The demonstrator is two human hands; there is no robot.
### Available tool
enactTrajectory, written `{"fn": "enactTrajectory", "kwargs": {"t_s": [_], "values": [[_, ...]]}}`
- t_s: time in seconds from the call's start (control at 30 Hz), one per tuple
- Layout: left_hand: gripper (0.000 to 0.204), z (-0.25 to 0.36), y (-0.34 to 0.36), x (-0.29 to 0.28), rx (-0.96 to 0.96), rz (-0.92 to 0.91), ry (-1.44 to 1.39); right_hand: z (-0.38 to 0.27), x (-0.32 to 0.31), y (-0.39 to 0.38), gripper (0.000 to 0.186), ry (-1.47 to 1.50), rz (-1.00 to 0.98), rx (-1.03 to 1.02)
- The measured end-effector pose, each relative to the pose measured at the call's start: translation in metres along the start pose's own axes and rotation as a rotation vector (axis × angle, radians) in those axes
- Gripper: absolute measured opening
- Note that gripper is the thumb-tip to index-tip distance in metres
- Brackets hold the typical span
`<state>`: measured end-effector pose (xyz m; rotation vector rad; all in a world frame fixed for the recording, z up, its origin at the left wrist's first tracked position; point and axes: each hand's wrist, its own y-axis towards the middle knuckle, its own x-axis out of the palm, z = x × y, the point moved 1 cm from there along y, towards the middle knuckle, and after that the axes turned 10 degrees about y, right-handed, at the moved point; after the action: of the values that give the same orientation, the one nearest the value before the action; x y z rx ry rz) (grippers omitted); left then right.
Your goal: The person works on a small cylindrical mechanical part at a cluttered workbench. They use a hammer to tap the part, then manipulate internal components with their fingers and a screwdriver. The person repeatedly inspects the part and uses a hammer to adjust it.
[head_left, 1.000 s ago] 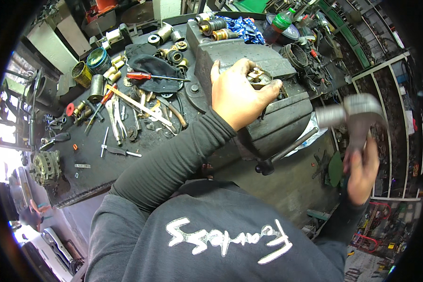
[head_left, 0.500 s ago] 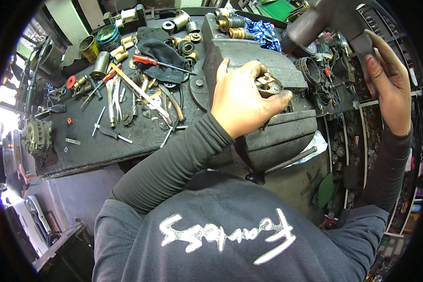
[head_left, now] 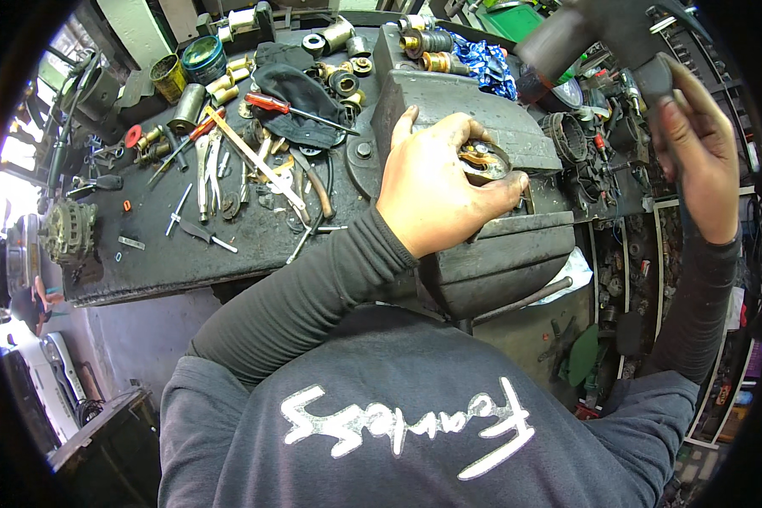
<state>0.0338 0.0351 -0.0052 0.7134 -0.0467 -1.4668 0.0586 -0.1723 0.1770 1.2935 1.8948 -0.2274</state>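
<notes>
My left hand (head_left: 436, 186) is closed around a small round metal part (head_left: 486, 161) with a brass-coloured inside, thumb on its near side and fingers on its far side. It sits over the jaws of a large dark bench vise (head_left: 499, 245); my hand hides whether the jaws touch it. Raised at the upper right, my right hand (head_left: 698, 148) grips a hammer (head_left: 597, 42) with a big dark cylindrical head. The fingers wrap the handle close below the head, and the head hangs above the vise's right side, apart from the metal part.
Left of the vise, the dark bench (head_left: 169, 262) carries a red-handled screwdriver (head_left: 300, 113), locking pliers (head_left: 205, 178), a black cloth (head_left: 300, 93) and several metal fittings. An alternator (head_left: 66, 233) sits at the left edge. Shelves of parts (head_left: 639, 279) stand at the right.
The metal part has tilted slightly, showing more of its brass-coloured inside. My right hand and the hammer stay raised in nearly the same place. The whole view has shifted slightly.
</notes>
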Motion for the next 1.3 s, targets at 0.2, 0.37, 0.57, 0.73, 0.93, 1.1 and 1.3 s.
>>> {"fn": "enactTrajectory", "kwargs": {"t_s": [0.2, 0.37, 0.57, 0.73, 0.93, 1.1, 1.3], "values": [[0.041, -0.002, 0.000, -0.003, -0.013, -0.015, 0.016, 0.002, 0.020, 0.007, 0.037, -0.064, -0.130, -0.016], [0.039, -0.001, 0.000, 0.000, 0.024, 0.016, 0.010, 0.021, -0.003, 0.001, 0.040, 0.050, 0.066, 0.025], [0.043, -0.001, 0.006, 0.000, -0.125, 0.049, -0.171, 0.022, 0.014, -0.019, 0.039, 0.184, 0.115, 0.064], [0.046, -0.002, 0.007, -0.004, -0.134, 0.057, -0.153, 0.037, 0.014, -0.043, 0.041, 0.218, 0.156, 0.133], [0.044, 0.004, 0.011, -0.006, -0.216, 0.030, -0.390, 0.048, 0.014, -0.067, 0.041, 0.263, 0.215, 0.199], [0.043, 0.017, 0.010, -0.009, -0.218, 0.001, -0.351, 0.067, 0.016, -0.088, 0.041, 0.334, 0.285, 0.239], [0.041, 0.022, 0.010, -0.010, -0.252, -0.047, -0.341, 0.092, 0.020, -0.103, 0.042, 0.426, 0.327, 0.247]]}}
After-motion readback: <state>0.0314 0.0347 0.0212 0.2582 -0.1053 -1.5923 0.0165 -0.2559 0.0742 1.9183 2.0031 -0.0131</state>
